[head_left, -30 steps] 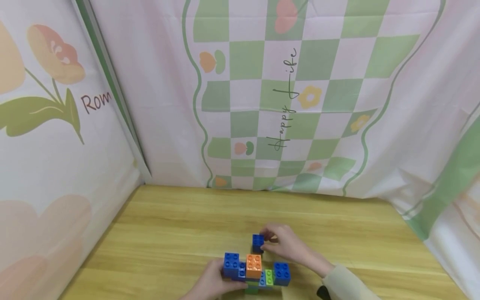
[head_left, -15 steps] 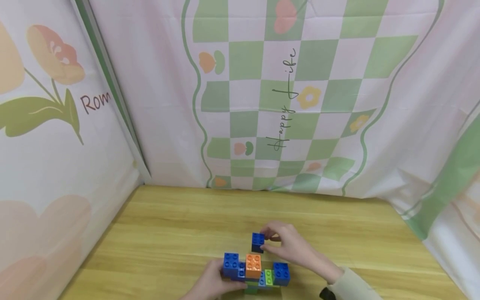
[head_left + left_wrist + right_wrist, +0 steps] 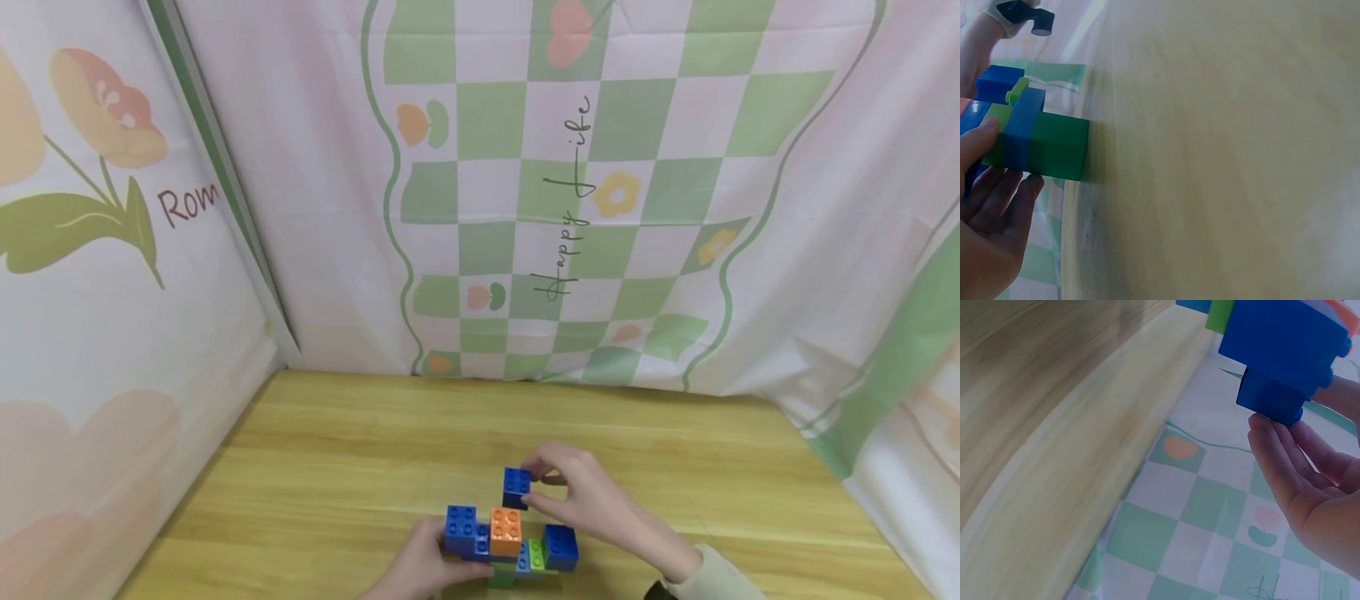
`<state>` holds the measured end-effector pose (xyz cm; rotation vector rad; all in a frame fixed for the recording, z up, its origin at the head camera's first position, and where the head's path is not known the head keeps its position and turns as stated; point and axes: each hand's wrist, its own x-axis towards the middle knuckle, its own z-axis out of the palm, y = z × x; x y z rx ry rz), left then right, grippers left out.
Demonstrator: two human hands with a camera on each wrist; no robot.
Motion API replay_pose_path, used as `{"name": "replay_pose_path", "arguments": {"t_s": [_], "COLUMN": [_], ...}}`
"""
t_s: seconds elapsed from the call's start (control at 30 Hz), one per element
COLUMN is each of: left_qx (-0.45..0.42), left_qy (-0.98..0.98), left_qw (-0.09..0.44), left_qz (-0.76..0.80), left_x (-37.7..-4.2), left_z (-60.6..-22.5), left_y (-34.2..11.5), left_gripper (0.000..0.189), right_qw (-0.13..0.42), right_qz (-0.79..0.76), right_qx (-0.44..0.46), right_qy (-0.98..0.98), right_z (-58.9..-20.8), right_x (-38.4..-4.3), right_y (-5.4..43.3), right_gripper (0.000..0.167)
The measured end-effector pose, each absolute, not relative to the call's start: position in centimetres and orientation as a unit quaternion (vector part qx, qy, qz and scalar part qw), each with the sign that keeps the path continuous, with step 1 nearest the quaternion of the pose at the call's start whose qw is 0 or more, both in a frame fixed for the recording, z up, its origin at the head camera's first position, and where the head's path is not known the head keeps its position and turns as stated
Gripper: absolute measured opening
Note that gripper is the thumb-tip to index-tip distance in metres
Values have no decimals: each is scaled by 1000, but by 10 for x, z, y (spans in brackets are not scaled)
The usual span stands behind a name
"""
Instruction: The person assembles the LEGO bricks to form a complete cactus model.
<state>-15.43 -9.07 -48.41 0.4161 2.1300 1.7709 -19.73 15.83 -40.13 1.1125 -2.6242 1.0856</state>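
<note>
My left hand (image 3: pixel 422 560) grips a toy building-block structure at its left side, thumb along the front. An orange block (image 3: pixel 506 525) tops its middle, with a blue block (image 3: pixel 460 525) on the left arm. On the right arm sit a lime-green block (image 3: pixel 536 553) and another blue block (image 3: pixel 561 546). The left wrist view shows a green block (image 3: pixel 1059 146) at the base. Just beyond the structure, my right hand (image 3: pixel 581 490) pinches a separate blue block (image 3: pixel 517 487), studs up, between thumb and fingers. In the right wrist view, the structure's near blue block (image 3: pixel 1282 347) partly covers this pinched block (image 3: pixel 1270 397).
The wooden tabletop (image 3: pixel 360 450) stretches beyond and to both sides of the hands. A checkered curtain (image 3: pixel 562 250) hangs along its far edge, and a floral panel (image 3: pixel 135 333) borders the left. A dark device (image 3: pixel 1029 15) is strapped to my right wrist.
My right forearm and sleeve have swung slightly rightward, while the pinched blue block stays almost in the same place. The left hand and the structure have hardly moved.
</note>
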Motion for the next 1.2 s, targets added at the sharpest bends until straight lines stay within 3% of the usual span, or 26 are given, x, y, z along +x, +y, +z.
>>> {"name": "replay_pose_path", "arguments": {"t_s": [0.93,1.2], "left_qx": [154,158], "left_qy": [753,748], "left_qw": [176,170], "left_qz": [615,622], "left_x": [-157,-156], "left_z": [-487,-486], "left_y": [-93,-92], "left_gripper": [43,42], "right_qw": [124,112], "right_qz": [358,364], "right_qx": [382,398], "right_qy": [-843,-835], "right_z": [-370,-362], "right_x": [-178,-169], "right_y": [158,157], "right_gripper": [23,25]}}
